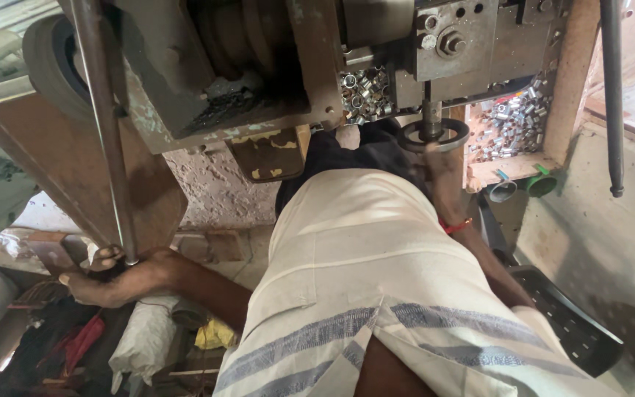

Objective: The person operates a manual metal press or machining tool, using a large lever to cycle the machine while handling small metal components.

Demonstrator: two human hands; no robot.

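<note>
My left hand (101, 278) is low on the left, its fingers wrapped around the bottom end of a long grey metal lever bar (108, 147) that runs up to the machine. A rusty grey press machine (259, 66) fills the top of the view. My right hand (441, 173), with a red band on the wrist, reaches up to a round metal ring (435, 136) under the machine's vertical punch. Its fingers are hidden against the ring, so I cannot see whether they hold anything. A white cloth with grey stripes (376, 279) covers my lap.
A wooden tray (512, 165) at the right holds several small shiny metal sleeves, and more sit in a pile (365, 92) at the machine's middle. A grey cup (503, 191) and a green cup (542, 184) stand below the tray. There is a black perforated plate (575, 323) at lower right and sacks and red rags (82, 342) at lower left.
</note>
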